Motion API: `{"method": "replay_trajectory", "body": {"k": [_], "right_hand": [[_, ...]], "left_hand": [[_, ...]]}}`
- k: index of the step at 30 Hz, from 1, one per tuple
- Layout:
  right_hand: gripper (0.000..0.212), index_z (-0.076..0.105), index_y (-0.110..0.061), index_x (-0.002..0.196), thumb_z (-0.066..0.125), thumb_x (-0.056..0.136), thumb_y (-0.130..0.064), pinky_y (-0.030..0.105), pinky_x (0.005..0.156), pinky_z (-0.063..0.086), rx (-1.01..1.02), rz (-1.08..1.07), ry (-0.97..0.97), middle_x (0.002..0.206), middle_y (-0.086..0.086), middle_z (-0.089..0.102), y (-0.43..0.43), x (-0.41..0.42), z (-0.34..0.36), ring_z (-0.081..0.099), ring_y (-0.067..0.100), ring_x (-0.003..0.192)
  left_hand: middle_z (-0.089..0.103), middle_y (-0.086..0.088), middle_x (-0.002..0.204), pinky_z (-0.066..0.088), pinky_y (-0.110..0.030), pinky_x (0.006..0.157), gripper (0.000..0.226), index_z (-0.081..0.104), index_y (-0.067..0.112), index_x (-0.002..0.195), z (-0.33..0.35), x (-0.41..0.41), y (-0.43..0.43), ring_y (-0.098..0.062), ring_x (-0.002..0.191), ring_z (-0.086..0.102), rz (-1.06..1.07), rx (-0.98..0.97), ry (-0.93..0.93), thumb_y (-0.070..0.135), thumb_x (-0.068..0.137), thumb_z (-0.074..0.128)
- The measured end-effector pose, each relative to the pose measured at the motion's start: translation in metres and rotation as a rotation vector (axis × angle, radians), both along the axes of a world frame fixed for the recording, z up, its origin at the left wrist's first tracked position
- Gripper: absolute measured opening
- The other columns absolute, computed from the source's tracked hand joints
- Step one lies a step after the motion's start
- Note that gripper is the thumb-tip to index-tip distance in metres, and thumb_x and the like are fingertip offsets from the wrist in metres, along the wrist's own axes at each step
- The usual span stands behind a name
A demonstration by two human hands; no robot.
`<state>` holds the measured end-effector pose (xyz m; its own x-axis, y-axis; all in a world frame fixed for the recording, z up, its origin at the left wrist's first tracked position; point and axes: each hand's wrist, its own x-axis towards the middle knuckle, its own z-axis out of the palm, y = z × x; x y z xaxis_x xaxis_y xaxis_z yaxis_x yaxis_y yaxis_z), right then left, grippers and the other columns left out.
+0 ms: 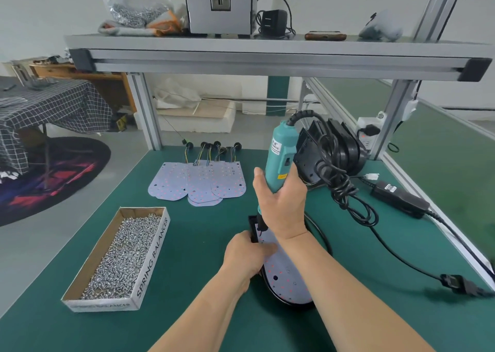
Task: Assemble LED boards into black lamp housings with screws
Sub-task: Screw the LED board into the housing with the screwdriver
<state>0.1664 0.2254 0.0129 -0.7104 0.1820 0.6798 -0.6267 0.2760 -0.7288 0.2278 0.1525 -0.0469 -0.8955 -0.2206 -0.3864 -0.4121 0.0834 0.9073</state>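
Note:
A black lamp housing lies on the green mat near me with a pale LED board seated in it. My right hand grips a teal electric screwdriver upright, its bit touching the board's far end. My left hand holds the housing's left edge beside the bit. Spare LED boards with wired black plugs lie fanned out farther back. A cardboard box of screws sits to the left.
A stack of black housings stands at the back right, with the screwdriver's coiled cable and a power adapter beside it. An aluminium shelf spans overhead. The bench's right rail bounds the mat.

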Motion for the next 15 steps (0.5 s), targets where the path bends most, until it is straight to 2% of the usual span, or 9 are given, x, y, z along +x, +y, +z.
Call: {"method": "replay_trajectory", "body": {"k": [2, 4, 6, 7, 10, 12, 15], "right_hand": [[0.028, 0.039, -0.033, 0.078, 0.065, 0.084, -0.043, 0.014, 0.052, 0.038, 0.000, 0.003, -0.010, 0.059, -0.008, 0.051, 0.000, 0.001, 0.002, 0.052, 0.014, 0.057], [0.028, 0.046, -0.024, 0.079, 0.066, 0.085, -0.042, 0.019, 0.053, 0.042, -0.013, 0.013, -0.033, 0.061, -0.003, 0.055, 0.005, 0.005, 0.004, 0.053, 0.016, 0.058], [0.036, 0.053, -0.012, 0.085, 0.066, 0.085, -0.045, 0.024, 0.055, 0.046, -0.065, 0.039, -0.036, 0.064, 0.000, 0.058, 0.013, 0.013, 0.010, 0.055, 0.014, 0.058], [0.036, 0.055, -0.011, 0.087, 0.066, 0.085, -0.046, 0.026, 0.058, 0.048, -0.123, 0.054, -0.030, 0.066, 0.001, 0.059, 0.018, 0.016, 0.017, 0.057, 0.012, 0.059], [0.016, 0.057, -0.033, 0.087, 0.068, 0.087, -0.044, 0.033, 0.063, 0.056, -0.360, 0.000, -0.050, 0.070, -0.002, 0.064, 0.047, 0.012, 0.044, 0.064, 0.019, 0.064], [0.018, 0.054, -0.035, 0.085, 0.069, 0.085, -0.046, 0.032, 0.058, 0.056, -0.461, -0.088, -0.112, 0.067, -0.003, 0.065, 0.081, 0.001, 0.053, 0.064, 0.017, 0.059], [0.031, 0.050, -0.030, 0.093, 0.067, 0.082, -0.054, 0.032, 0.059, 0.052, -0.351, -0.237, -0.330, 0.081, 0.002, 0.070, 0.142, -0.019, 0.037, 0.068, 0.011, 0.063]], "left_hand": [[0.071, -0.007, 0.078, 0.039, -0.024, 0.050, 0.013, 0.061, 0.013, 0.073, -0.001, -0.001, -0.001, -0.022, 0.065, 0.059, -0.008, 0.005, -0.005, 0.016, 0.077, 0.073], [0.075, -0.011, 0.088, 0.042, -0.024, 0.050, 0.012, 0.066, 0.010, 0.083, 0.002, -0.001, -0.002, -0.024, 0.070, 0.065, -0.027, 0.011, -0.016, 0.018, 0.077, 0.073], [0.076, -0.012, 0.093, 0.042, -0.024, 0.049, 0.027, 0.068, 0.008, 0.092, 0.005, 0.000, -0.002, -0.027, 0.073, 0.067, -0.052, 0.023, -0.024, 0.023, 0.071, 0.073], [0.076, -0.012, 0.094, 0.041, -0.024, 0.048, 0.034, 0.068, 0.008, 0.095, 0.006, 0.000, -0.002, -0.026, 0.071, 0.065, -0.067, 0.025, -0.027, 0.027, 0.066, 0.071], [0.076, -0.013, 0.093, 0.037, -0.020, 0.046, 0.044, 0.070, 0.008, 0.097, 0.007, 0.002, -0.002, -0.022, 0.065, 0.059, -0.090, 0.012, -0.026, 0.027, 0.058, 0.064], [0.076, -0.013, 0.089, 0.037, -0.020, 0.047, 0.048, 0.070, 0.006, 0.099, 0.007, 0.003, -0.002, -0.022, 0.064, 0.058, -0.096, 0.007, -0.021, 0.028, 0.057, 0.063], [0.075, -0.005, 0.083, 0.038, -0.018, 0.045, 0.045, 0.071, 0.010, 0.096, 0.008, 0.005, -0.001, -0.019, 0.061, 0.058, -0.101, -0.002, -0.011, 0.030, 0.057, 0.061]]}}
